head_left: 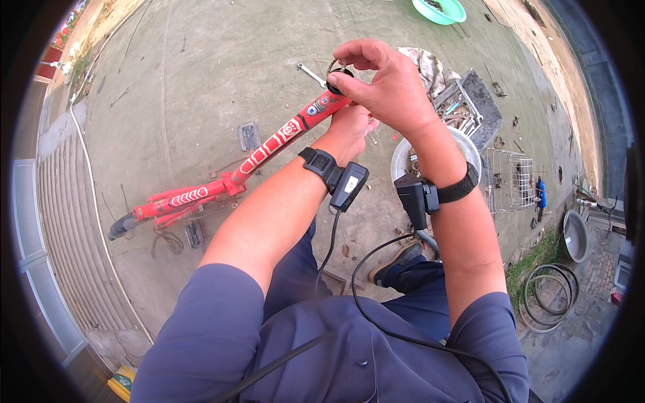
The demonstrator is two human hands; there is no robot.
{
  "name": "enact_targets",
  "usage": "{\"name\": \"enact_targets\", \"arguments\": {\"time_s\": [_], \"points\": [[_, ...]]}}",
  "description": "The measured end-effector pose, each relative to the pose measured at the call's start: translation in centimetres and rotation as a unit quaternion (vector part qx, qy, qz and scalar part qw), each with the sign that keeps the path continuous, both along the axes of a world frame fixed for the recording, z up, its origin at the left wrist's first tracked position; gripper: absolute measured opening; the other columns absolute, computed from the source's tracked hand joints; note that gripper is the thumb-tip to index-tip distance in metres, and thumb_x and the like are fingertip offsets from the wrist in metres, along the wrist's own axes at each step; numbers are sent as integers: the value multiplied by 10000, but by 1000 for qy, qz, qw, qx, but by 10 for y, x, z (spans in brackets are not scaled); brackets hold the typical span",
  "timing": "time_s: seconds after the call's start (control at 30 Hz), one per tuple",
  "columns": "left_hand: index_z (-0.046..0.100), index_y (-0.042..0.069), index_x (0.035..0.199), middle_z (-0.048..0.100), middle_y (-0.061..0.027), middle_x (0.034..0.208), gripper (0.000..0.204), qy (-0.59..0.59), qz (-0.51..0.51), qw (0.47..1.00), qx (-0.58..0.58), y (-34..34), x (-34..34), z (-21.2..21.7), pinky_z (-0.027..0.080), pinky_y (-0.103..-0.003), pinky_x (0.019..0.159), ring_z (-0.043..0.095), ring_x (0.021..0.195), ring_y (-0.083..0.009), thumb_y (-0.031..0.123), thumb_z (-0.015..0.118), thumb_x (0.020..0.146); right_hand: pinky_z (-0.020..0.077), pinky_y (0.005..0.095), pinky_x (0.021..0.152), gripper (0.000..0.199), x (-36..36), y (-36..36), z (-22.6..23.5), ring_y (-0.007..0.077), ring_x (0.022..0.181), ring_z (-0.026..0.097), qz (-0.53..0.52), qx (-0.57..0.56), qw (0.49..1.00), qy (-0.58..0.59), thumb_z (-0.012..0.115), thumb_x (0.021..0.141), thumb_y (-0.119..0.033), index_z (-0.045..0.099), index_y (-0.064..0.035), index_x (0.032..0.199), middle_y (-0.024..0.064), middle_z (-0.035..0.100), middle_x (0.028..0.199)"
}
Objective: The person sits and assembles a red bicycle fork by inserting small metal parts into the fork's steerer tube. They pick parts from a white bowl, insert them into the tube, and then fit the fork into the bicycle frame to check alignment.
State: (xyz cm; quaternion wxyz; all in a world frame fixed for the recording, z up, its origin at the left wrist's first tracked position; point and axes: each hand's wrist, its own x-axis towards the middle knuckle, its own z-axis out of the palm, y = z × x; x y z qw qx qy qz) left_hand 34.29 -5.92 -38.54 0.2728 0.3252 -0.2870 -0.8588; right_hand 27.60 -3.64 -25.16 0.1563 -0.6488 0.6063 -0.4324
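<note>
A red bicycle frame (269,144) with white markings slants from the lower left up to my hands. Its upper end carries a round black opening (339,81). My left hand (352,129) is wrapped around the frame just below that end, its fingers partly hidden behind the tube. Above the opening, my right hand (391,84) pinches a thin dark ring (331,67) between thumb and fingers. The ring stands tilted at the opening's edge; whether it touches the rim I cannot tell.
A wrench (311,75) lies on the ground past the frame. To the right are a grey tray of tools (478,111), a white basin (398,164), a wire basket (512,176) and a blue bottle (541,193). Several tyres (551,295) lie lower right; a green basin (451,12) stands far off.
</note>
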Motion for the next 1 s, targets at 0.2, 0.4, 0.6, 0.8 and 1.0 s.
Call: {"name": "enact_targets", "arguments": {"time_s": [0.2,0.4,0.6,0.8,1.0], "points": [[542,111,1278,617,-35,1268,285,-21,-21,999,22,1,5,1,440,-406,1053,587,1179,-168,211,622,1023,568,297,896,347,-9,1,5,141,971,706,-4,11,999,-45,861,839,-153,715,-51,1138,44,750,1043],[522,116,1351,594,-42,1351,321,-30,-15,999,25,3,6,9,406,-440,1124,563,1270,-188,212,595,1053,566,273,868,330,-10,3,4,114,955,692,1,62,986,-158,845,877,-146,703,-31,1152,36,737,1025],[583,157,1351,656,-29,1155,289,-35,-5,999,25,8,10,25,390,-397,1004,664,1124,-192,152,505,1073,590,276,811,354,-27,0,11,132,901,726,-17,27,980,-196,849,869,-196,706,-30,1146,68,758,1013],[582,112,1335,618,-60,1321,283,-23,-3,999,24,7,9,29,341,-447,1123,708,1131,-244,115,479,1072,586,286,848,343,-35,0,11,139,947,721,-11,2,975,-222,846,880,-178,702,-23,1150,77,758,1027],[576,73,1283,587,-74,1408,240,-16,1,999,28,7,9,29,330,-477,1167,719,1109,-265,98,494,1059,573,275,854,323,-28,2,14,125,957,706,-12,25,976,-218,834,892,-158,698,-23,1151,65,750,1037]]}}
